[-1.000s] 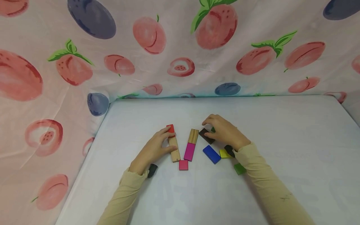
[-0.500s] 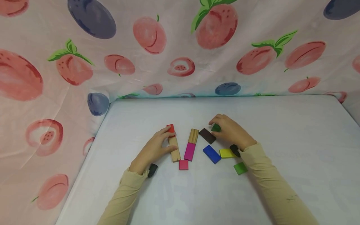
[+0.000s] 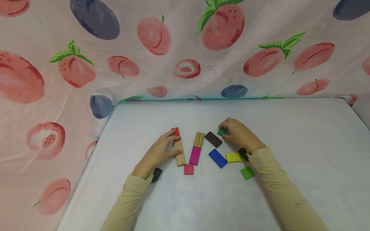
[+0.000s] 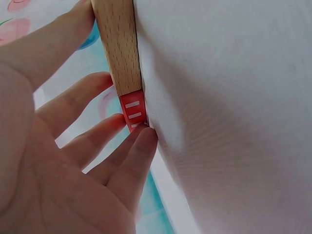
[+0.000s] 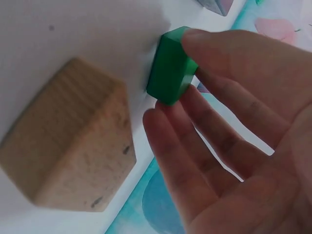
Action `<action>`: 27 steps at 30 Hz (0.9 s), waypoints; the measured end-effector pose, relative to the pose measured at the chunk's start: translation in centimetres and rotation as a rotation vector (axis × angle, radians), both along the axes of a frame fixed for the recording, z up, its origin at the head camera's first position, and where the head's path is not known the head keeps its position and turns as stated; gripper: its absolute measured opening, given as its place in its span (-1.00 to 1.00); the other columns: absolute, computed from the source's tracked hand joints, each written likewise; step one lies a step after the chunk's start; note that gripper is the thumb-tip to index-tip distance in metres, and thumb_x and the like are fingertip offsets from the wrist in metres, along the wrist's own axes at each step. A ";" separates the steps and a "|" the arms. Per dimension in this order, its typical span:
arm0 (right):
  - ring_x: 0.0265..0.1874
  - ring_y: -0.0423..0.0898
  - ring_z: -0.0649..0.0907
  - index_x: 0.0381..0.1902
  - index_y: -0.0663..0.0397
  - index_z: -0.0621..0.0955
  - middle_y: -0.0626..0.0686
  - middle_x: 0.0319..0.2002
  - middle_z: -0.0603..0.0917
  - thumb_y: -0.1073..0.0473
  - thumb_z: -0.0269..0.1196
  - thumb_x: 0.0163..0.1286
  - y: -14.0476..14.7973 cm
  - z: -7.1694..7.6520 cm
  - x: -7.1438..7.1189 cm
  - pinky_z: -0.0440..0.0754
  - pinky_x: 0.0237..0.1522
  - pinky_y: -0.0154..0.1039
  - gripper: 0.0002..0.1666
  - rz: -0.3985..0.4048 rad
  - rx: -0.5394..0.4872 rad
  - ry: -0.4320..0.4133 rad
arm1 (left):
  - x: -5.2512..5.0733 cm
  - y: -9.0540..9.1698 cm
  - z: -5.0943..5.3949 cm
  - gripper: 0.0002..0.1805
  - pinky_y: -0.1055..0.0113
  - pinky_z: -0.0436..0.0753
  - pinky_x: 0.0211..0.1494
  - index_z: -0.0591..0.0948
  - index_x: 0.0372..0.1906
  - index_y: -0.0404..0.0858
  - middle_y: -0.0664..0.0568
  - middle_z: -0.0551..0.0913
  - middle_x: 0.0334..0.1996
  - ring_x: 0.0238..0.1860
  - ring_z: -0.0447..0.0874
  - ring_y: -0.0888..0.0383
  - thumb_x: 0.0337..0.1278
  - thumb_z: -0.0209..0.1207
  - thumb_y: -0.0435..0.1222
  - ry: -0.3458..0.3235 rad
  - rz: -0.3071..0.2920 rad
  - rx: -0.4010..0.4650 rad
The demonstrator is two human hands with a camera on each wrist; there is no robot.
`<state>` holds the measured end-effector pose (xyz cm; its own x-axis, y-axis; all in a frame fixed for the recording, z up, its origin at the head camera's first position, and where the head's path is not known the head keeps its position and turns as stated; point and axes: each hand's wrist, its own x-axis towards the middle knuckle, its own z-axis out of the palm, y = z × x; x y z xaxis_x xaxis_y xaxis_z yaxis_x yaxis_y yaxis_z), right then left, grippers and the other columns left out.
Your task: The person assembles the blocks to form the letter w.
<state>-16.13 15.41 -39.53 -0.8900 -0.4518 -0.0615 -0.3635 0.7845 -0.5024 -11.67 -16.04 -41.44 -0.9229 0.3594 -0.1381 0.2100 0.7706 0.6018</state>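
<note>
In the head view, my left hand (image 3: pixel 157 155) rests over a red block (image 3: pixel 175 131) and the plain wooden block (image 3: pixel 178 150) joined end to end. The left wrist view has the fingertips touching the red block (image 4: pixel 132 109) and the thumb against the wooden one (image 4: pixel 119 46). My right hand (image 3: pixel 239 135) pinches a dark green block (image 3: pixel 222 131) between thumb and fingers, close to the table; the right wrist view shows the green block (image 5: pixel 171 68) under the thumb. A dark brown block (image 3: pixel 213 139) lies just left of that hand.
Between the hands, a striped wooden block (image 3: pixel 198 140) meets a magenta block (image 3: pixel 195 156), with a pink square (image 3: pixel 189 169) below. Blue (image 3: pixel 218 158), yellow (image 3: pixel 233 157) and light green (image 3: pixel 247 173) blocks lie at right. A patterned cloth (image 3: pixel 214 70) hangs behind the table.
My right hand has moved right, off the dark brown block, and its fingers have closed on the dark green block. My left hand stays where it was.
</note>
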 end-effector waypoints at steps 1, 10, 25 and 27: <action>-0.01 0.14 0.60 0.00 0.35 0.64 0.25 -0.03 0.63 0.41 0.34 0.25 0.0 0.0 0.0 0.59 0.14 0.06 -0.67 -0.007 -0.003 -0.009 | 0.0 0.0 0.0 -0.37 0.01 0.28 0.51 0.53 0.32 -0.13 0.06 0.20 0.53 0.54 0.11 -0.01 0.15 0.37 -0.05 -0.001 0.000 0.000; -0.01 0.16 0.61 0.01 0.37 0.63 0.27 -0.02 0.63 0.41 0.33 0.27 -0.2 0.0 -0.1 0.59 0.15 0.08 -0.66 -0.028 -0.002 -0.032 | 0.1 0.1 0.3 -0.37 0.00 0.28 0.51 0.52 0.33 -0.13 0.06 0.19 0.53 0.54 0.10 0.00 0.17 0.36 -0.06 -0.013 0.001 -0.006; -0.02 0.15 0.62 0.02 0.37 0.63 0.26 -0.02 0.64 0.42 0.32 0.27 -0.2 -0.2 -0.2 0.61 0.13 0.06 -0.66 -0.045 -0.020 -0.053 | 0.3 0.5 0.9 -0.36 -0.01 0.29 0.50 0.50 0.36 -0.11 0.01 0.20 0.53 0.52 0.13 -0.03 0.20 0.34 -0.05 0.047 -0.034 -0.017; -0.02 0.15 0.62 0.01 0.37 0.64 0.26 -0.02 0.64 0.43 0.33 0.27 -0.2 -0.2 -0.2 0.61 0.13 0.06 -0.67 -0.047 -0.023 -0.050 | 0.3 0.8 1.0 -0.36 0.02 0.30 0.50 0.49 0.36 -0.11 0.01 0.22 0.52 0.51 0.15 -0.02 0.19 0.34 -0.06 0.069 -0.048 -0.022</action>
